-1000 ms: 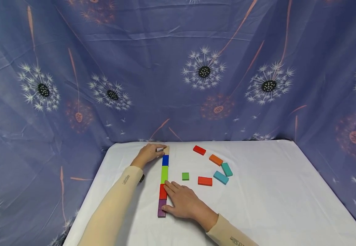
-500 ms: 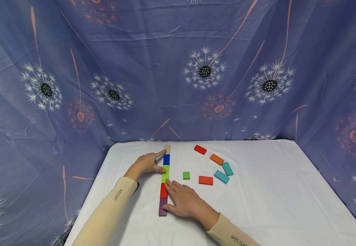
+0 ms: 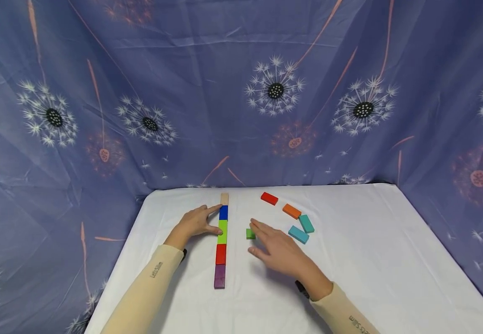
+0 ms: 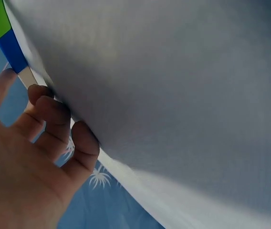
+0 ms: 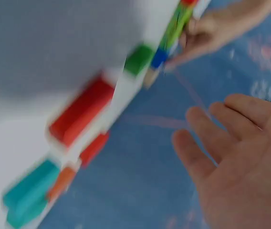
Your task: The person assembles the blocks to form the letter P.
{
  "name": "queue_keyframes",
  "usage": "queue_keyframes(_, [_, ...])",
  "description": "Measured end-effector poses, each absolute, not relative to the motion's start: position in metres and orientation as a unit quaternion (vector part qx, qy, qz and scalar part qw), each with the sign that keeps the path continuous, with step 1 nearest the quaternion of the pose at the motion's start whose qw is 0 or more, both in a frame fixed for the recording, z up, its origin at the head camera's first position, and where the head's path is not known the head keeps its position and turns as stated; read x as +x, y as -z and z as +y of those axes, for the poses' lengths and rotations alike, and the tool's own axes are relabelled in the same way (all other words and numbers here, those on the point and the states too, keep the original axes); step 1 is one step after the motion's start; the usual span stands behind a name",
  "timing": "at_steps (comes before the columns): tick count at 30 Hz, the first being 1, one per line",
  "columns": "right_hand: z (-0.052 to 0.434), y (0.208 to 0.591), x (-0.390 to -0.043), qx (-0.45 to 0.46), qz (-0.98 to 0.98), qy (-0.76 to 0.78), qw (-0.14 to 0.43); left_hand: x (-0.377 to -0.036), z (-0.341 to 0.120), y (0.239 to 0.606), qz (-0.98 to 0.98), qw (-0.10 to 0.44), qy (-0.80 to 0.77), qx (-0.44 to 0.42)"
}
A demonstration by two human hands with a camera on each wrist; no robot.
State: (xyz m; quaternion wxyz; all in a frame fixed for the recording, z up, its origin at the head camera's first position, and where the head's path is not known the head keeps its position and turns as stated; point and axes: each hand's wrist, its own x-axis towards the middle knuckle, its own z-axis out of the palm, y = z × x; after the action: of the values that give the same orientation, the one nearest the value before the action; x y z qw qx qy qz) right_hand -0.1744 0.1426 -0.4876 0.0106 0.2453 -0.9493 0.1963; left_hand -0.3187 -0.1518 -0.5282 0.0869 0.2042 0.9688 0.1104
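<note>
On the white-clothed bench [image 3: 371,250], a straight row of flat wooden blocks [image 3: 222,241] runs from near to far: purple, red, light green, blue and plain wood. The left hand [image 3: 194,223] lies at the row's left side, grip open, forefinger at the blue block and thumb at the light green one. The right hand [image 3: 278,250] hovers right of the row, fingers spread and holding nothing, fingertips just beside a small green square block [image 3: 250,234]. Farther right lie two teal blocks [image 3: 302,229], an orange block [image 3: 292,211] and a red block [image 3: 269,198].
</note>
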Motion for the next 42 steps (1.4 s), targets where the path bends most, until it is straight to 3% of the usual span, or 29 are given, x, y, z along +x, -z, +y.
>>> queue_keyframes(4, [0.183,0.484,-0.19,0.208,-0.957,-0.199,0.035,-0.32,-0.152,0.529,0.969,0.092,-0.114,0.201])
queue_keyframes(12, [0.233,0.496,-0.226,0.163,-0.974,-0.154,-0.009,-0.324,-0.151,0.529,0.967,0.101,-0.122,0.198])
queue_keyframes(29, [0.2,0.505,-0.289,0.154,-0.973,-0.118,-0.127,-0.324,-0.152,0.532,0.967,0.101,-0.137,0.189])
queue_keyframes(42, [0.193,0.517,-0.304,0.134,-0.976,-0.114,-0.132,-0.319,-0.15,0.529,0.967,0.104,-0.141,0.183])
